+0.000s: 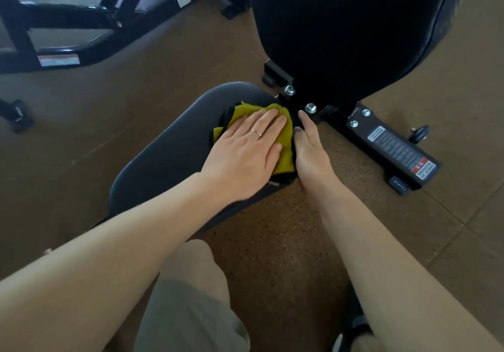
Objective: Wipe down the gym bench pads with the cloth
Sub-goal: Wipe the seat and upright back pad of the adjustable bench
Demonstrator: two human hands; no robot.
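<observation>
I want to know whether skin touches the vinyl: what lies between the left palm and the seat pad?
In the head view, the yellow cloth lies flat between the left hand and the seat pad.

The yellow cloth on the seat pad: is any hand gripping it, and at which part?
No grip: the left hand presses flat on the yellow cloth, fingers straight, over its middle. The right hand rests beside the grey seat pad, holding nothing visible.
</observation>
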